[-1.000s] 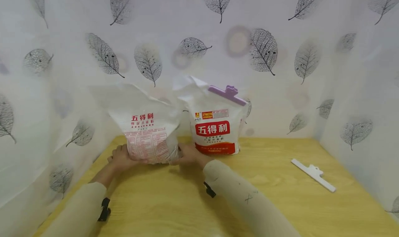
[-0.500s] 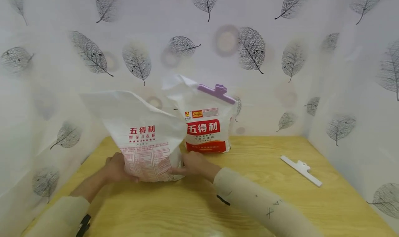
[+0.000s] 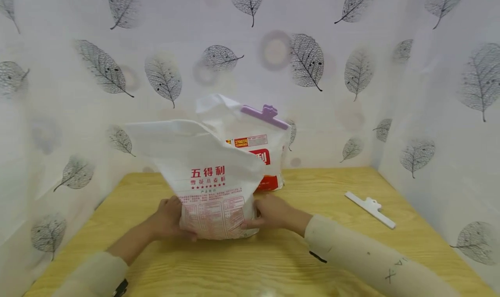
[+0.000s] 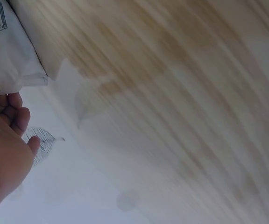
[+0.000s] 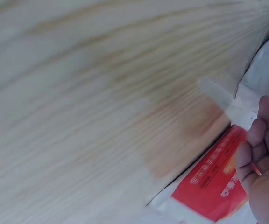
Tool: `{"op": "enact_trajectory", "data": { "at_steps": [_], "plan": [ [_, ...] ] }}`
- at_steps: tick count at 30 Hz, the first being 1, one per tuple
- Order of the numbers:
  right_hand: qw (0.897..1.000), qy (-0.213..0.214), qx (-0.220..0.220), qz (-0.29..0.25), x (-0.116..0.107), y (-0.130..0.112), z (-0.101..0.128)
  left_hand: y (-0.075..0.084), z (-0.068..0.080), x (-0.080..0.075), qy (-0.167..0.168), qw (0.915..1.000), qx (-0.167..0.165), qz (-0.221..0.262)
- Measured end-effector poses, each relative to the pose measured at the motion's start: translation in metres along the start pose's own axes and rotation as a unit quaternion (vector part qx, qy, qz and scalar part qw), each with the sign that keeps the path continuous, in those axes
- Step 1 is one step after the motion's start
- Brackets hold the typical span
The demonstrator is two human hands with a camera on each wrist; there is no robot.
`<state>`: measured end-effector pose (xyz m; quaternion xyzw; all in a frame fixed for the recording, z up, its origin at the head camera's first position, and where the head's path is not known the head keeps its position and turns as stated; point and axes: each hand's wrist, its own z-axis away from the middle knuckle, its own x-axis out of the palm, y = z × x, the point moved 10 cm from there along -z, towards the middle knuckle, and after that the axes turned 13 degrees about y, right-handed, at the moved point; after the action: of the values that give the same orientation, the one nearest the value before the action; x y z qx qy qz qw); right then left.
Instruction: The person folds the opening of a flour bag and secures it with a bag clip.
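Note:
A white flour bag [image 3: 212, 179] with red print and a loose, unclipped top stands slightly tilted at the middle left of the head view. Its lower left side is held by my left hand [image 3: 169, 221], and its lower right side by my right hand [image 3: 273, 212]. In the left wrist view, the left hand's [image 4: 8, 144] fingers curl at the bag's [image 4: 8, 56] bottom corner. The right hand's [image 5: 265, 144] fingers bend beside the bag [image 5: 265, 70] in the right wrist view. Behind it a second flour bag [image 3: 275, 151] is partly covered, its top closed with a purple bag clip [image 3: 265, 114].
On the right part of the wooden table [image 3: 320, 253] lies a white bag clip [image 3: 370, 208]. A leaf-patterned white sheet [image 3: 187, 23] hangs behind the table and along both sides.
Both hands have brought the unclipped flour bag nearer and to the right, where it now overlaps the second bag in the head view. The head view has turned slightly.

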<state>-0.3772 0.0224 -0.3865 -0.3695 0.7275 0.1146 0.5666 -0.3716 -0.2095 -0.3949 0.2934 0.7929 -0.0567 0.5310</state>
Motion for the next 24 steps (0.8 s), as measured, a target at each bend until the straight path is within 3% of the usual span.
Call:
{"op": "enact_trajectory", "data": {
  "at_steps": [8, 14, 20, 22, 24],
  "plan": [
    [1.0, 0.001, 0.002, 0.004, -0.016, 0.023, 0.027, 0.033, -0.011, 0.017, -0.005, 0.9992, 0.028, -0.029],
    [1.0, -0.008, -0.023, -0.014, -0.031, 0.035, 0.045, 0.059, -0.023, 0.029, -0.024, 0.9987, 0.022, -0.04],
    [0.999, -0.032, -0.02, -0.011, -0.045, 0.052, 0.062, 0.085, -0.036, 0.041, -0.045, 0.9978, 0.022, -0.043],
    [0.999, -0.049, -0.016, 0.002, -0.052, 0.061, 0.067, 0.089, -0.041, 0.039, -0.058, 0.9976, 0.016, -0.035],
    [0.998, -0.064, -0.005, 0.01, -0.063, 0.071, 0.071, 0.087, -0.048, 0.025, -0.058, 0.9983, 0.005, -0.007]
  ]
}}
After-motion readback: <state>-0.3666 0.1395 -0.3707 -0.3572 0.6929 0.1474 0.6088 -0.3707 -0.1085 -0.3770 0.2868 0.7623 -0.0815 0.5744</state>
